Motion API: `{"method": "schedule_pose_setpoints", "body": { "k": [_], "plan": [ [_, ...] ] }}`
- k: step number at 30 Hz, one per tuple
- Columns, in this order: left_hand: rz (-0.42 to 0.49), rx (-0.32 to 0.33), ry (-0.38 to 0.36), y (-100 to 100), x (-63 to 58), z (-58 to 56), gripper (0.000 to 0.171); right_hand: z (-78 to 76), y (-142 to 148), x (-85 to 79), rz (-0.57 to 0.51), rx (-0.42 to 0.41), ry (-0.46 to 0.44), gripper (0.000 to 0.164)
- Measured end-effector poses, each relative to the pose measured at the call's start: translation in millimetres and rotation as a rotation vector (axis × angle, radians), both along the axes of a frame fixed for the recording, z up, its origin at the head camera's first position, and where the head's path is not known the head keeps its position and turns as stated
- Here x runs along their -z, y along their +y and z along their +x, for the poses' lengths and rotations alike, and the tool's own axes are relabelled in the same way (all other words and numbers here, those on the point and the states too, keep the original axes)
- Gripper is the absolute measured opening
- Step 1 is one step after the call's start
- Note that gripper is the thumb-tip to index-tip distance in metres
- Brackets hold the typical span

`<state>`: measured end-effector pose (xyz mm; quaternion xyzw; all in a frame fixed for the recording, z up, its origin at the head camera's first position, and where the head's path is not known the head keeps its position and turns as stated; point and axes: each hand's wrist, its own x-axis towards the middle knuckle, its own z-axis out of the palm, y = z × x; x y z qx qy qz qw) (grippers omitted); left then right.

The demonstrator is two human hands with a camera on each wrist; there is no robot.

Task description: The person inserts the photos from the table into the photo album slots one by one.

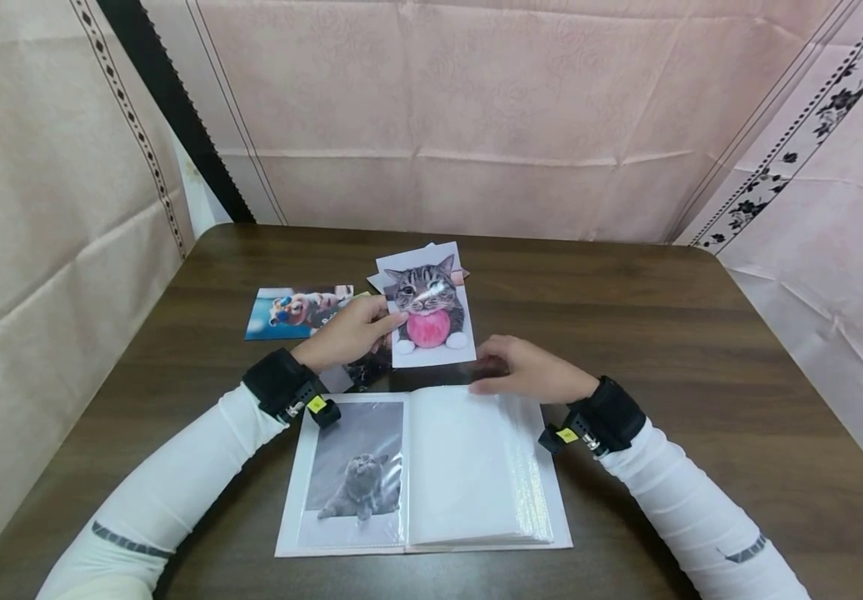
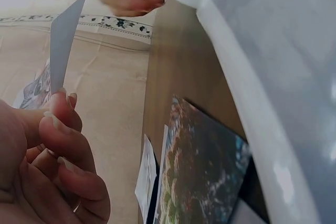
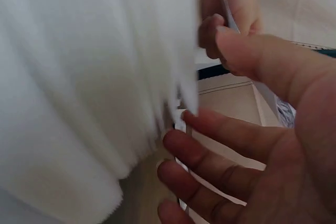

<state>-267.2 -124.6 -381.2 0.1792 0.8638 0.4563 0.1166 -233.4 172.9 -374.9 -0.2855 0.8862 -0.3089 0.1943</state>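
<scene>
My left hand (image 1: 351, 335) pinches a photo card of a tabby cat with a pink ball (image 1: 429, 300) by its left edge, above the table. In the left wrist view, the card (image 2: 65, 51) appears nearly edge-on between thumb and fingers. Below it lies an open photo album (image 1: 469, 467); its left page holds a picture of a grey cat (image 1: 362, 487) in a clear sleeve, and its right page is white. My right hand (image 1: 529, 372) is at the top edge of that page. In the right wrist view, its thumb and fingers are spread beside the page edges (image 3: 157, 93).
Behind my left hand lie a blue-backed photo (image 1: 281, 315) and a dark photo (image 2: 205, 166), partly overlapping. More cards show behind the tabby card. A brown wooden table (image 1: 664, 333) carries everything, with pale patterned cloth (image 1: 476, 108) hanging around its far and side edges.
</scene>
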Motion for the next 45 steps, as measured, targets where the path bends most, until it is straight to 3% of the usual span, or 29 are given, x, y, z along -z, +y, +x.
{"method": "schedule_pose_setpoints", "body": {
  "k": [5,14,25,32,45],
  "plan": [
    [-0.005,-0.024,-0.030,-2,1.9,-1.3,0.026,6.1,-3,-1.2,0.091,-0.072,0.014,0.040],
    [-0.009,-0.030,-0.024,-3,2.8,-3.1,0.026,11.2,-8,-3.6,0.048,-0.114,0.040,0.031],
    [-0.005,-0.023,-0.012,-4,3.2,-4.4,0.027,13.6,-11,-6.6,-0.022,-0.121,0.080,0.029],
    [0.004,0.010,-0.019,-2,6.6,-7.2,0.027,13.9,-11,-5.6,-0.025,-0.097,0.085,0.014],
    [0.008,0.029,-0.069,0,8.5,-7.7,0.027,10.4,-4,-6.1,-0.089,-0.099,0.034,0.005]
  ]
}}
